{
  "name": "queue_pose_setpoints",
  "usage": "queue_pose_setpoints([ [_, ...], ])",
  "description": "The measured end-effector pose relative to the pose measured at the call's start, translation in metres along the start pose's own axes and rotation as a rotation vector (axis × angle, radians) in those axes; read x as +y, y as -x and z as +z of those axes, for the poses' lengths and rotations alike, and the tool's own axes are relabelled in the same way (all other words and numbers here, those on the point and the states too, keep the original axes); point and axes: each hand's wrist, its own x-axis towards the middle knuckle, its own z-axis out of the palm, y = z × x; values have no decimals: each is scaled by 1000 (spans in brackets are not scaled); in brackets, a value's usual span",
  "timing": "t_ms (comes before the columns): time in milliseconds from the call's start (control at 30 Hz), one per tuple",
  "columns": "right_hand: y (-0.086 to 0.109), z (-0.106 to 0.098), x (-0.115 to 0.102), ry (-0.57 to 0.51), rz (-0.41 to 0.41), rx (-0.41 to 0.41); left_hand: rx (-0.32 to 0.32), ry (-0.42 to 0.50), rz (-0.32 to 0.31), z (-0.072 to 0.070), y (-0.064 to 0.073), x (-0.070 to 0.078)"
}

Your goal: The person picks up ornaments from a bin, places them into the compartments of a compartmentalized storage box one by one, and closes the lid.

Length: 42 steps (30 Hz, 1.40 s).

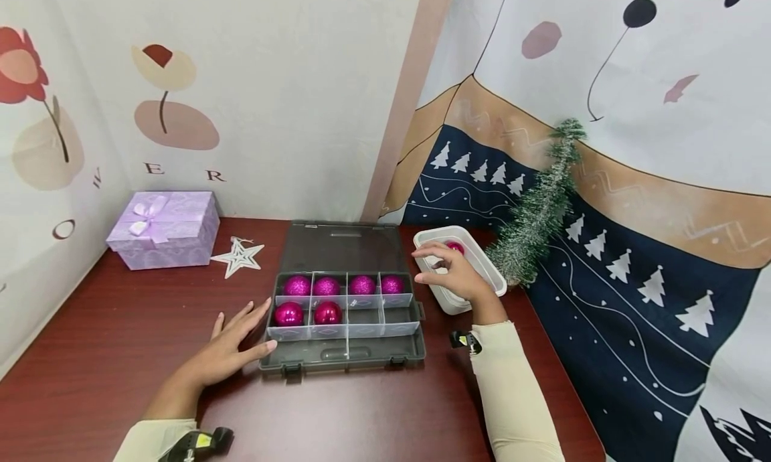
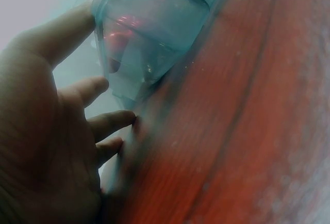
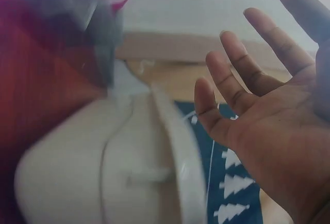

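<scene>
A dark translucent compartment box lies with its lid raised on the table. Several glittery magenta balls fill its back row; two shiny ones sit in the row before them, at the left. My left hand rests with spread fingers at the box's left side, thumb at its edge. Over the white plastic tub hovers my right hand, fingers loosely bent and nothing in them. Inside the tub a shiny magenta ball shows past the hand, which hides part of the tub's interior.
A lilac gift box with a bow stands at the back left, beside a white star ornament. Right of the tub, a small frosted artificial tree leans against the printed backdrop.
</scene>
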Motion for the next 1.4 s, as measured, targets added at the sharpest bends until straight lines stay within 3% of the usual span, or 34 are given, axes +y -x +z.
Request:
queue_pose_setpoints([
  [300, 17, -22, 23, -13, 59, 41, -8, -13, -2, 1, -1, 0],
  [500, 27, -38, 36, -22, 152, 77, 4, -11, 3, 1, 0, -1],
  [667, 33, -52, 43, -21, 233, 51, -4, -6, -3, 1, 0, 0],
  [1000, 38, -73, 46, 149, 354, -20, 2, -1, 5, 1, 1, 2],
  [1400, 34, -73, 46, 207, 393, -131, 6, 0, -1, 1, 2, 1],
])
